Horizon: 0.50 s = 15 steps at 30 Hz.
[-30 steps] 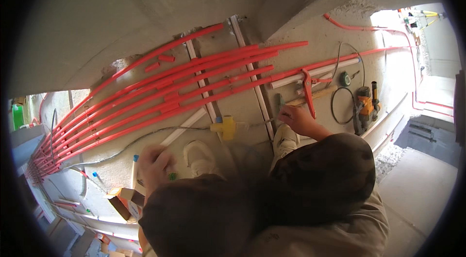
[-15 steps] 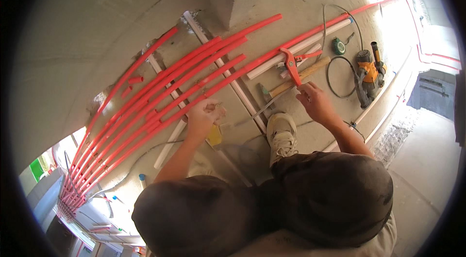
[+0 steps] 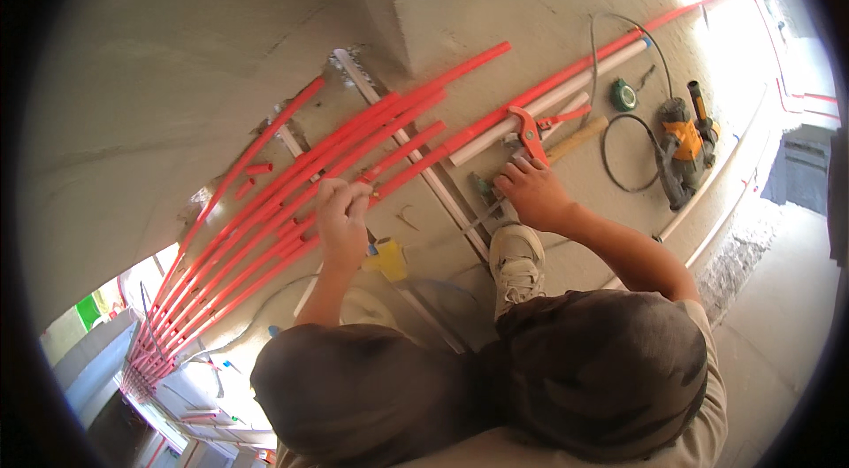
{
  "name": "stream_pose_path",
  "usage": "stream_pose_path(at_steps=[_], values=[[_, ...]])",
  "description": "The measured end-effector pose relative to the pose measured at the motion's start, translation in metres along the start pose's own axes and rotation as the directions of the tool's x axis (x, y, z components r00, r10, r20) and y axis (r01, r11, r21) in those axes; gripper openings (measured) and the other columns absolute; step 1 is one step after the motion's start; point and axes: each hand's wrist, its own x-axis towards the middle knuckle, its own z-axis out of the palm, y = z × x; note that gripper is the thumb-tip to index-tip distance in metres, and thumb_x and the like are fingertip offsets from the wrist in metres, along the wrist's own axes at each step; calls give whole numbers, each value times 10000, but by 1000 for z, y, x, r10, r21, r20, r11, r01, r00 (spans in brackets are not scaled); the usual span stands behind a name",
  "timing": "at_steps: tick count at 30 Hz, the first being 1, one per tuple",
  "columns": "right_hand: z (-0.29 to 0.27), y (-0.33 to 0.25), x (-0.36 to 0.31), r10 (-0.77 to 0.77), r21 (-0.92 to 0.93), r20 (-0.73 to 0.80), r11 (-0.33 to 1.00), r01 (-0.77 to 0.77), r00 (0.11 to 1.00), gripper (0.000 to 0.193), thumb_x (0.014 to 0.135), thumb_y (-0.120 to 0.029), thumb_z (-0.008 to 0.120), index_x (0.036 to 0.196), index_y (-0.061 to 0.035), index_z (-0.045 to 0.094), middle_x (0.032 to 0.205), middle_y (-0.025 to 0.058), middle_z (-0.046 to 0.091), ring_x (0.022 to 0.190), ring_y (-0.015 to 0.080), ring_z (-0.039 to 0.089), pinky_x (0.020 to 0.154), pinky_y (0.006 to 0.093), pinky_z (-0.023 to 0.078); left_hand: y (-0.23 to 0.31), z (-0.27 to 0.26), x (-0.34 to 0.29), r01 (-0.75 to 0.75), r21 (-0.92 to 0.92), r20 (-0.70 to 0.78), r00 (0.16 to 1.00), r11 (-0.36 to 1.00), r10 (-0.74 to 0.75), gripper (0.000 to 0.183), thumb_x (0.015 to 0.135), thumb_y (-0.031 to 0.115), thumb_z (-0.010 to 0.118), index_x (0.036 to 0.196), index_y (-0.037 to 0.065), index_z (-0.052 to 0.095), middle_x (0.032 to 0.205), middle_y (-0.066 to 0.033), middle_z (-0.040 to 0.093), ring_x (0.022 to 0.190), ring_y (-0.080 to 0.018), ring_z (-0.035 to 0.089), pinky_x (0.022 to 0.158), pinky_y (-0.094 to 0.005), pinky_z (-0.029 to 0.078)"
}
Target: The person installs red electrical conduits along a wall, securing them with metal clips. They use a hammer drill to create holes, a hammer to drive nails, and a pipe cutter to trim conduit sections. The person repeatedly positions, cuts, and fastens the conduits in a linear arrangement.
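Note:
My left hand (image 3: pixel 343 216) is over the red pipes (image 3: pixel 402 174), its fingers curled together near the closest pipe. Whatever may be between its fingertips is too small to make out. My right hand (image 3: pixel 541 195) has its fingers bent together beside the handle end of a red pipe cutter (image 3: pixel 531 134). The fingertips are hidden, so a hold on the cutter is not visible. Under and beside that hand lies a hammer with a wooden handle (image 3: pixel 577 139). Thin curved wire pieces (image 3: pixel 408 218) lie on the floor beside my left hand.
A small yellow object (image 3: pixel 391 259) lies below my left hand. White pipes (image 3: pixel 553 101), a green tape measure (image 3: pixel 623 95) and an orange-black power tool (image 3: pixel 683 142) with a cable lie to the right. My shoe (image 3: pixel 516 260) stands near the hammer head. A grey wall rises at upper left.
My left hand has moved left and up onto the pipes, uncovering the wire pieces. My right hand has shifted left past the cutter's handle end. The view has shifted slightly.

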Motion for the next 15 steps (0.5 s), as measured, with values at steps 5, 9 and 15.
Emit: stream_pose_path(at_steps=[5,9,15], values=[[-7,12,18,-8,-44,300,999,22,954,322,779,-63,694,1093,-17,638,1142,169,654,1162,340,621,971,442,502,15,-30,49,288,-511,49,950,810,-308,87,935,-42,688,1016,-9,688,921,-49,679,820,-125,654,744,-300,530],[-17,12,17,-6,-6,291,1000,8,957,260,823,-19,658,1080,-8,619,1040,180,684,1084,368,658,949,454,507,4,-33,73,205,-504,-25,967,839,-252,85,928,-20,714,1001,-14,670,868,-42,682,781,-127,660,721,-292,535],[-39,-5,5,117,365,-35,926,-96,993,237,911,-4,640,1142,12,592,1074,230,640,1088,473,585,921,520,488,-49,-27,116,57,-144,-188,979,988,-84,106,897,-4,733,983,-9,671,854,-69,689,808,-145,679,731,-322,534]])
